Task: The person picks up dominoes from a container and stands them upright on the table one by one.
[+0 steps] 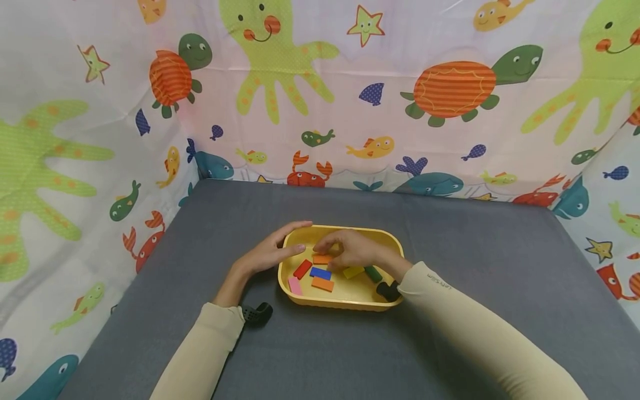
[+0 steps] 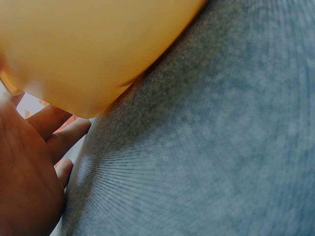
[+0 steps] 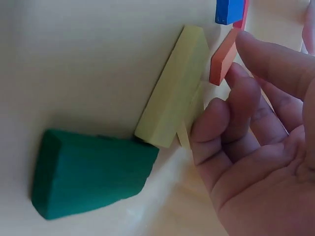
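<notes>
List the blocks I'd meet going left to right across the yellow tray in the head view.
Pink block → red block → blue block → yellow block → green block. The nearer orange block and farther orange block overlap blue's place, so they're left out.

Yellow rounded-rectangular plastic basin (image 1: 340,305) on grey cloth-covered counter (image 1: 480,266). White sea-animal-print fabric curtain (image 1: 325,111) behind. In basin, left part: pink oblong block (image 1: 295,286) at near-left; red oblong block (image 1: 302,269) behind it, slightly right; blue oblong block (image 1: 320,273) right of red. First orange oblong block (image 1: 322,284) before blue; second orange oblong block (image 1: 321,259) behind blue, between fingertips of right grip (image 1: 355,248). Farther right: yellow oblong block (image 1: 353,271), then dark green block (image 1: 373,274) just beside it. Left grip (image 1: 270,251) at basin's far-left corner
</notes>
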Available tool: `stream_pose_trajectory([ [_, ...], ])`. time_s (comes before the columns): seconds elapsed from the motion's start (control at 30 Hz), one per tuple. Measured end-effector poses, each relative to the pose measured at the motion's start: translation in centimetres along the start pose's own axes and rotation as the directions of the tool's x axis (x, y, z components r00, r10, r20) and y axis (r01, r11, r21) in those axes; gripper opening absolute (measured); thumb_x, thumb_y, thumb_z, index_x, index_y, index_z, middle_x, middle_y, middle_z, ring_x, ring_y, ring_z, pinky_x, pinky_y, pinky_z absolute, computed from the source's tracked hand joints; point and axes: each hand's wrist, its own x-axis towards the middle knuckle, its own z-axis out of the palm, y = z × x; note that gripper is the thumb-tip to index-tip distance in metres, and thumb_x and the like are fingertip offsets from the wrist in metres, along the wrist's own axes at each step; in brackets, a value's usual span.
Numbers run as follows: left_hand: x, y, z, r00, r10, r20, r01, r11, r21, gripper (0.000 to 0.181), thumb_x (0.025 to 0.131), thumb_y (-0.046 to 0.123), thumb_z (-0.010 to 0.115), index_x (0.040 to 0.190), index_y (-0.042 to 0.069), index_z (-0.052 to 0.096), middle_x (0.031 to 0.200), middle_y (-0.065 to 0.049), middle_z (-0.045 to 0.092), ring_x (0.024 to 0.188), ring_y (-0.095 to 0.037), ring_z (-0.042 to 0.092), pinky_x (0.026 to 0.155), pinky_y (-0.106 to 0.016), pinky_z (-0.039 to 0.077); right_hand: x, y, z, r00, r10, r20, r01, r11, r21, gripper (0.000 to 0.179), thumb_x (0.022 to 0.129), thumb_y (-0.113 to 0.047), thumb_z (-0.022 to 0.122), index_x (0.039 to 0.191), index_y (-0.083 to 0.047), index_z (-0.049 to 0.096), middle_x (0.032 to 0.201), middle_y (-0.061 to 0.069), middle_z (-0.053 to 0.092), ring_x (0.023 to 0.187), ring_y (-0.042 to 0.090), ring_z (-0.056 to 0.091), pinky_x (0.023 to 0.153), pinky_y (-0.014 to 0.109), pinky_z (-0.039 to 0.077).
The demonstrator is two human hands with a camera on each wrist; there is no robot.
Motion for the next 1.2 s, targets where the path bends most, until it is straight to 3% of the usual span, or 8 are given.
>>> stream_pose_trajectory([
  [0.13, 0.1, -0.1, 0.0, 1.0, 0.001, 0.0, -0.001, 1.0, 0.0, 0.058, 0.096, 0.043, 0.065, 0.149, 0.044, 0.042, 0.157, 0.007, 0.042, 0.142, -0.024, 0.044, 0.117, -0.057, 0.039, 0.1, 0.2, 0.0, 1.0, -0.021, -0.009, 0.02, 0.999, -0.032, 0.042, 0.088, -0.003, 0.076, 0.129, -0.007, 0.068, 0.133, 0.009, 0.069, 0.128, 0.028, 0.062, 0.114, 0.049, 0.046],
  [0.4, 0.1, -0.2, 0.0, 1.0, 0.015, 0.002, -0.015, 1.0, -0.01, 0.058, 0.097, 0.042, 0.065, 0.151, 0.042, 0.042, 0.157, 0.006, 0.042, 0.141, -0.023, 0.045, 0.117, -0.053, 0.041, 0.3, 0.1, 0.3, 0.997, -0.075, -0.036, 0.064, 0.967, -0.247, 0.036, 0.089, -0.002, 0.074, 0.125, -0.007, 0.072, 0.124, 0.007, 0.072, 0.116, 0.024, 0.065, 0.11, 0.047, 0.049],
  [0.87, -0.1, 0.1, 0.1, 1.0, 0.017, 0.005, -0.017, 1.0, -0.007, 0.058, 0.098, 0.042, 0.064, 0.15, 0.043, 0.041, 0.158, 0.007, 0.041, 0.142, -0.024, 0.044, 0.118, -0.054, 0.04, 0.4, 0.3, 0.7, 0.996, -0.095, 0.003, 0.093, 0.973, -0.212, 0.036, 0.089, 0.001, 0.073, 0.124, -0.01, 0.073, 0.122, 0.004, 0.071, 0.11, 0.021, 0.064, 0.107, 0.043, 0.052],
  [1.2, 0.0, -0.2, 0.1, 1.0, 0.021, 0.003, -0.021, 1.0, -0.003, 0.059, 0.098, 0.042, 0.064, 0.152, 0.041, 0.041, 0.159, 0.009, 0.04, 0.143, -0.023, 0.043, 0.119, -0.055, 0.038, 0.7, -0.3, 1.1, 0.997, -0.068, 0.029, 0.074, 0.932, -0.355, 0.034, 0.09, -0.003, 0.074, 0.124, -0.01, 0.074, 0.117, 0.004, 0.07, 0.105, 0.018, 0.061, 0.102, 0.039, 0.053],
])
